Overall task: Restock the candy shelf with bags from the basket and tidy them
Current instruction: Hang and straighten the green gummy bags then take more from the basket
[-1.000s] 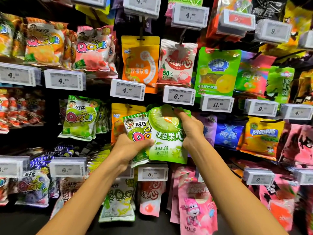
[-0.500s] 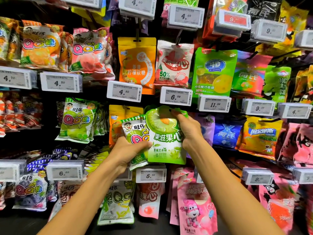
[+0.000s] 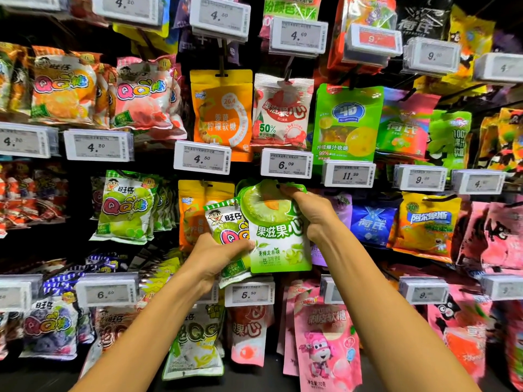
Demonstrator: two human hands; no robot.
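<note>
Right hand pinched top corner of green plum bag at its peg, fingers curled over edge; left hand gripped small QQ bag beside it, thumb across the front

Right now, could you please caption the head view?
Right hand holds a green candy bag; left hand grips a QQ bag.

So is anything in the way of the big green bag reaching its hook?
Nothing I can see up top: the right hand pinches the big green bag by its top, just under the 6.09 price tag, though the hook is hidden. Lower down, the small QQ bag in the left hand sits behind its left edge.
</note>
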